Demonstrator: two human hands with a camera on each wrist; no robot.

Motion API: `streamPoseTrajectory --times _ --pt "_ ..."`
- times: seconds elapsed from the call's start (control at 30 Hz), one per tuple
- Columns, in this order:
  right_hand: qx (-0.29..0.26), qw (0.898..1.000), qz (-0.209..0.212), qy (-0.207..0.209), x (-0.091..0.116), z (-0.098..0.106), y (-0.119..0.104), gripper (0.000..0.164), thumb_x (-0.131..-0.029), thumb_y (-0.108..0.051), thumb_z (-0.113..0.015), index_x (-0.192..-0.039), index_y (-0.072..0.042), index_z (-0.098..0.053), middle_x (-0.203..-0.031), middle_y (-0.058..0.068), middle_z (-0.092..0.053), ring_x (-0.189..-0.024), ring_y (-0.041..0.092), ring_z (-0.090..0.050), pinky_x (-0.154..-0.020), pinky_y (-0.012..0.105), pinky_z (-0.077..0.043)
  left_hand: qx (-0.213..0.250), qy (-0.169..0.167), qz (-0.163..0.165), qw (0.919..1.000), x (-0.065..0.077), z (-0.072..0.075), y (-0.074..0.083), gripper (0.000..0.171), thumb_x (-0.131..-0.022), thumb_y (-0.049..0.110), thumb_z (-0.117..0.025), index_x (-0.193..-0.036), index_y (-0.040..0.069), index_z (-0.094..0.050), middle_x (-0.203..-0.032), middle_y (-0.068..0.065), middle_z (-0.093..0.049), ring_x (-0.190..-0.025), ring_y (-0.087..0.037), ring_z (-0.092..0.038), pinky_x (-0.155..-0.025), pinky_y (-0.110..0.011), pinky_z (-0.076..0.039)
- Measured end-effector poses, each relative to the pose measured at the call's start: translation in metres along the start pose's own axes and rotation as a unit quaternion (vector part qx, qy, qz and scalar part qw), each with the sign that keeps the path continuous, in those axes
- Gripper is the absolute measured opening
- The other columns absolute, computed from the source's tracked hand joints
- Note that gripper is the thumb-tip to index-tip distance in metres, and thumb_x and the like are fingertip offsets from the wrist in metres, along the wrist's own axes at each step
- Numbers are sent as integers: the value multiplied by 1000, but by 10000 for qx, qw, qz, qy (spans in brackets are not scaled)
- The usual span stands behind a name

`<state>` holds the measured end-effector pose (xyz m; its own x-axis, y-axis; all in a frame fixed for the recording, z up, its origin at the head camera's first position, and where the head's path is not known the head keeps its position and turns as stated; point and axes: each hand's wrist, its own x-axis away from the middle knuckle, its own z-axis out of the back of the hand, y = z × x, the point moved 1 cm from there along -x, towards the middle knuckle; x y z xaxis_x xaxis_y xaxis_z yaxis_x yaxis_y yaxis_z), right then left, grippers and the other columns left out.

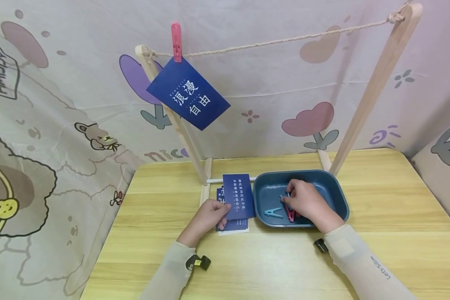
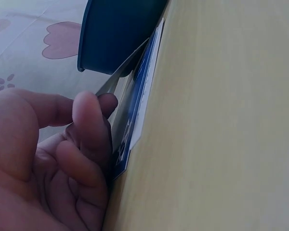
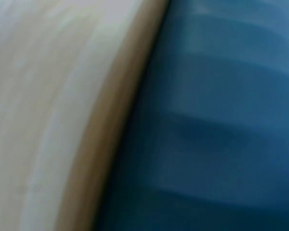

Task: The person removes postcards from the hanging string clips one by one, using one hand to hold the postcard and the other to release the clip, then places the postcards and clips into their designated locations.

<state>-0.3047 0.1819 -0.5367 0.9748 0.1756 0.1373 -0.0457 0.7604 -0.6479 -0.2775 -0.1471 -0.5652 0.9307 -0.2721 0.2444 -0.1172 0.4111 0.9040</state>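
My left hand (image 1: 213, 213) pinches a dark blue card (image 1: 238, 196) with white writing by its lower left edge. Under it, more blue cards (image 1: 235, 225) lie stacked on the table; the left wrist view shows the held card tilted up off the stack. My right hand (image 1: 306, 200) is inside the blue plastic basin (image 1: 301, 225), its thumb and finger pinching a blue clothespin (image 1: 288, 195) that they partly hide. Below these fingers lie pink clothespins (image 1: 290, 214), with a light blue clothespin (image 1: 273, 213) to their left. The right wrist view is blurred.
Behind the basin stands a wooden frame (image 1: 378, 85) with a rope (image 1: 270, 43) strung between its posts. A pink clothespin (image 1: 176, 43) holds another blue card (image 1: 189, 93) on the rope at the left. Patterned cloth (image 1: 255, 108) hangs behind the wooden table (image 1: 390, 216).
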Motion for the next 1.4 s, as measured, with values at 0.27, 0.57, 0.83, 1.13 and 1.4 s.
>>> streamPoseTrajectory --times 0.27,0.57,0.83,1.13,1.4 --pt "6 10000 -18 -18 0 -1 0 29 -88 -24 -80 -102 -4 -64 -78 5 -65 -57 15 -58 -62 34 -49 -149 -107 -5 9998 0 2 -2 46 -102 33 -61 -69 3 -71 -61 -5 -67 -48 -12 -61 -44 -20 -45" --pt "17 10000 -58 -30 -1 -2 1 29 -88 -24 -79 -103 -4 -64 -80 6 -65 -58 16 -58 -59 34 -48 -166 -124 -74 9998 -2 2 -3 44 -102 31 -62 -68 4 -70 -60 -5 -68 -49 -14 -63 -45 -21 -48" --pt "13 10000 0 -53 -1 -3 1 29 -88 -24 -79 -103 -4 -64 -79 5 -65 -58 16 -58 -61 34 -49 -161 -13 -64 9998 -2 2 -6 42 -99 31 -66 -69 1 -69 -58 -6 -65 -47 -13 -60 -44 -22 -48" --pt "82 9999 56 -21 0 -2 -1 29 -88 -24 -80 -102 -5 -64 -78 5 -65 -59 16 -58 -60 34 -49 -132 109 8 9999 0 3 -5 41 -97 32 -69 -68 3 -65 -58 -4 -63 -46 -12 -59 -44 -21 -48" --pt "72 9999 56 -43 1 -1 -1 28 -88 -24 -79 -103 -4 -64 -79 5 -64 -61 17 -57 -58 33 -48 -17 114 24 9999 2 2 0 33 -97 26 -70 -75 0 -68 -64 -8 -67 -50 -13 -60 -47 -22 -51"
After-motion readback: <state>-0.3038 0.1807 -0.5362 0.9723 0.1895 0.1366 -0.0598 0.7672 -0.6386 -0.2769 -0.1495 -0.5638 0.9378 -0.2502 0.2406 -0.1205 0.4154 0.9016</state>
